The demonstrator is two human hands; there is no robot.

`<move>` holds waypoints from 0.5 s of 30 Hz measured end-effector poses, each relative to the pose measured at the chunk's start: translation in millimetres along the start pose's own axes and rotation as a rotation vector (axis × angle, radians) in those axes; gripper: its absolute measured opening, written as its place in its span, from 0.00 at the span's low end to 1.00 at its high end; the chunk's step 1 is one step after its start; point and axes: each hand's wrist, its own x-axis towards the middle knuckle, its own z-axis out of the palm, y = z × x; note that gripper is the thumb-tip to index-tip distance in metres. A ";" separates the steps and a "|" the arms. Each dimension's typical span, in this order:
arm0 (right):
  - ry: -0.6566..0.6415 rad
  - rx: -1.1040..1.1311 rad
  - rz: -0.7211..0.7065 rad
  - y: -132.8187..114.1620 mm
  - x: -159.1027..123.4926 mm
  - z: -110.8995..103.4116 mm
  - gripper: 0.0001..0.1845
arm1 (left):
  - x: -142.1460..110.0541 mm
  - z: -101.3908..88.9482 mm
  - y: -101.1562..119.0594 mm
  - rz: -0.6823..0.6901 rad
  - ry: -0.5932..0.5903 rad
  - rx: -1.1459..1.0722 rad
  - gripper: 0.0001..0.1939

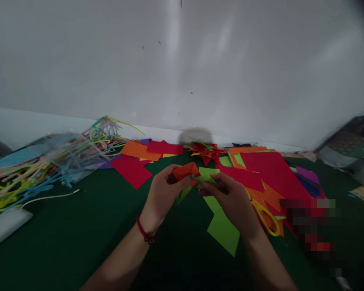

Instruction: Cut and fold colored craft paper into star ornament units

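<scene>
My left hand is closed on a folded piece of orange paper, pinching it between thumb and fingers. A green paper flap hangs just below that orange piece. Close against it, my right hand pinches a folded piece of green paper. The orange and green pieces meet between my hands; whether they are joined, I cannot tell. Loose green paper squares lie on the dark green tabletop beneath my right hand. Scissors with yellow handles rest beside my right wrist.
At left lie bundled pipe cleaners under clear plastic and a white power strip with a cable. A red and orange paper flower sits by the wall. Red sheets overlap at right; red paper lies left of my hands.
</scene>
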 end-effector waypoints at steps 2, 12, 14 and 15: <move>-0.003 -0.006 -0.019 0.9 0.8 -0.3 0.12 | 0.0 0.8 -0.2 -0.002 -0.010 0.020 0.13; -0.045 0.048 0.013 0.3 1.9 -0.4 0.11 | -0.6 8.0 -8.4 0.085 0.102 0.164 0.12; -0.077 0.095 0.029 -0.4 2.2 -1.3 0.11 | -0.8 8.3 -8.7 0.103 0.099 0.174 0.11; -0.084 0.107 0.033 -0.5 2.5 -1.8 0.10 | -0.8 8.3 -8.5 0.111 0.098 0.176 0.11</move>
